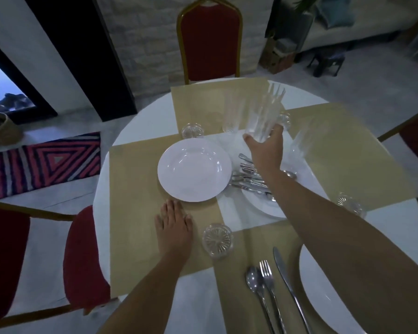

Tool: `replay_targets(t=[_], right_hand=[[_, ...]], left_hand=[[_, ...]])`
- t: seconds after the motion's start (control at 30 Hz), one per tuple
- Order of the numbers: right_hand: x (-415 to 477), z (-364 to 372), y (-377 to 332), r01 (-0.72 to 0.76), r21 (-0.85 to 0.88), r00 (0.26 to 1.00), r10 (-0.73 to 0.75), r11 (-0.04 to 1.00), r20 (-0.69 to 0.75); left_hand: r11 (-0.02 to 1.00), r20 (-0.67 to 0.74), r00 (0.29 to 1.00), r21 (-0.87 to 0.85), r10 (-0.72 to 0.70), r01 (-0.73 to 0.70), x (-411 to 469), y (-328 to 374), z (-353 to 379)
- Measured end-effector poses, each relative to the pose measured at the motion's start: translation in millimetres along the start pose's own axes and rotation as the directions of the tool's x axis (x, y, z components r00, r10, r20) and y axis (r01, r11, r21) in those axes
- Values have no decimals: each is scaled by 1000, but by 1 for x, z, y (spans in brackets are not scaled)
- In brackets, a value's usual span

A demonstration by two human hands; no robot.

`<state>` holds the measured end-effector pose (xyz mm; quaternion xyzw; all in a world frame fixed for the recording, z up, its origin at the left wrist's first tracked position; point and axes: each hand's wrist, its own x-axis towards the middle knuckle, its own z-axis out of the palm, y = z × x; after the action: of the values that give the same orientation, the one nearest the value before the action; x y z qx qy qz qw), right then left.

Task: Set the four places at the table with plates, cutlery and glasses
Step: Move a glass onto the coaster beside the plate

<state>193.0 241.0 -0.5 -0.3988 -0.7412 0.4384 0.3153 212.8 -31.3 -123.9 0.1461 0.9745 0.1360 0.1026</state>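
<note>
While our right hand [265,153] grips a ribbed glass [265,114] by its base above the table's middle and our left hand [174,225] rests flat on the placemat [130,189] beside a plate [194,169], we risk toppling the neighbouring glass [232,116] or dropping ours onto the cutlery pile [249,180].

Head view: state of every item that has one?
right grip, holds the tall glass by its base
tall glass, tilted, motion-blurred
left grip, flat on a placemat, holds nothing
left plate, empty, on that placemat
cutlery pile, loose on the centre plate
near cutlery, laid out beside the near plate
near coaster, empty
</note>
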Motion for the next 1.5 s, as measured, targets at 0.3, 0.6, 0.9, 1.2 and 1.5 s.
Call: replay_targets(t=[0.3,0.6,0.9,1.2,1.5], right_hand=[[-70,-98,32,20,-101,993,-9,995,114],[-113,-176,78,43,-142,992,-25,989,124],[-93,-226,127,-120,-110,993,116,987,-36],[-60,-245,172,-230,35,951,232,973,-205],[-17,-252,188,-248,26,950,248,969,-191]], left_hand=[[996,-33,996,-24,-84,83,-121,21,15],[997,-7,998,-47,-62,62,-212,60,47],[995,-32,996,-71,-78,76,-213,75,52],[992,-73,990,-30,-123,121,-207,85,69],[990,-89,986,-28,-140,138,-208,89,68]])
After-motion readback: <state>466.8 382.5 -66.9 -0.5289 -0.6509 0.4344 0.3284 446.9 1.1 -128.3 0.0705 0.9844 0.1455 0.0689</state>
